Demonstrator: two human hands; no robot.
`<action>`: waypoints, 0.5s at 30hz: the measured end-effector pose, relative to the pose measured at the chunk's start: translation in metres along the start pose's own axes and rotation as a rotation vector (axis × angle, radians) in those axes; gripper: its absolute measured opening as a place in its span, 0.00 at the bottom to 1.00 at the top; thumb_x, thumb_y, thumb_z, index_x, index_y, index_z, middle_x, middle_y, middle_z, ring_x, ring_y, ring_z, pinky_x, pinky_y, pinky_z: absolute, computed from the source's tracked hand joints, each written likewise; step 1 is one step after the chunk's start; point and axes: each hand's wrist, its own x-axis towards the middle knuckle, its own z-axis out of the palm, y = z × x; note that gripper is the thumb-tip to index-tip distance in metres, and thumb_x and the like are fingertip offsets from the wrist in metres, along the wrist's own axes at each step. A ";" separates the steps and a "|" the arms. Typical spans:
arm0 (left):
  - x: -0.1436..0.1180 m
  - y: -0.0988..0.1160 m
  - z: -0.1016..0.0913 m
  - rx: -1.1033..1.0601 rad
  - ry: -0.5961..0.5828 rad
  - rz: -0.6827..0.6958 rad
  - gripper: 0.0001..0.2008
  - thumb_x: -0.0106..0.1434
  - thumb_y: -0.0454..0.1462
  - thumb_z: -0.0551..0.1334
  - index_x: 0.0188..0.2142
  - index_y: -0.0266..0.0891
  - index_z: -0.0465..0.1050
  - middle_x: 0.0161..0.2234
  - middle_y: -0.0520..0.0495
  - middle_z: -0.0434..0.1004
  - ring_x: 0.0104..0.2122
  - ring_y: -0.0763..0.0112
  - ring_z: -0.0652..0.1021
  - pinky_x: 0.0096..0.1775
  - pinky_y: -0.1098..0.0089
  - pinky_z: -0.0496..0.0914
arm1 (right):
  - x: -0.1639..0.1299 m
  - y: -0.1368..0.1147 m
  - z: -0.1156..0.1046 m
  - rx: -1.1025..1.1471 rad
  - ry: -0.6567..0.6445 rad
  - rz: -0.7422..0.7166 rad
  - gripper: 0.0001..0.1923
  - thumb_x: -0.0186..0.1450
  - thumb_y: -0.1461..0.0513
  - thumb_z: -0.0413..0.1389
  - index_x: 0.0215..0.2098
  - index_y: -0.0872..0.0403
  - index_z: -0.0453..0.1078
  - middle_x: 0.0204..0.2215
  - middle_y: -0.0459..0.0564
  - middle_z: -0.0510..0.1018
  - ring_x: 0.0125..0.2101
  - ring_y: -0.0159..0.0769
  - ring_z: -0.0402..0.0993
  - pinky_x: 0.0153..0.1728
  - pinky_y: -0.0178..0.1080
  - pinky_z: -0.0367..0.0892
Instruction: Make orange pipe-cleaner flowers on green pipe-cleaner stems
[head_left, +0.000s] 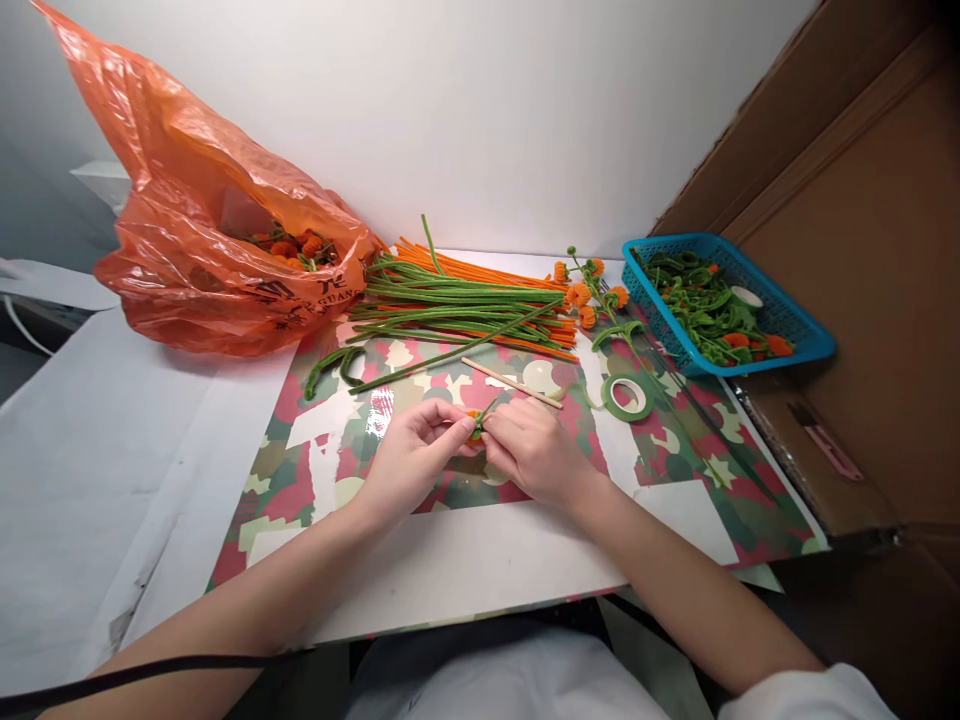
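Observation:
My left hand and my right hand meet over the camouflage-patterned sheet, fingertips pinching a small orange and green pipe-cleaner piece between them. A green stem sticks up from it toward the right. Just beyond my right hand lie a thin wooden stick and a roll of green tape.
A pile of green and orange pipe cleaners lies at the back. An orange plastic bag with orange pieces sits at the left. A blue basket of green and orange pieces stands at the right, beside a cardboard box. A finished orange-blossom stem lies near the basket.

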 end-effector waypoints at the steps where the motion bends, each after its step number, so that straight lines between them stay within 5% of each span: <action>1: 0.000 0.000 0.000 -0.004 0.000 0.002 0.18 0.52 0.49 0.70 0.27 0.36 0.71 0.26 0.52 0.74 0.27 0.72 0.78 0.34 0.70 0.77 | 0.000 0.000 0.001 0.018 -0.007 -0.004 0.15 0.69 0.66 0.43 0.26 0.53 0.62 0.22 0.46 0.66 0.25 0.35 0.58 0.30 0.38 0.52; 15: 0.000 -0.002 -0.001 0.025 -0.006 0.042 0.17 0.54 0.49 0.69 0.27 0.37 0.70 0.25 0.52 0.75 0.26 0.72 0.78 0.31 0.71 0.76 | -0.001 0.001 0.005 0.131 -0.047 0.042 0.14 0.69 0.66 0.43 0.26 0.52 0.61 0.22 0.47 0.66 0.26 0.36 0.60 0.29 0.39 0.56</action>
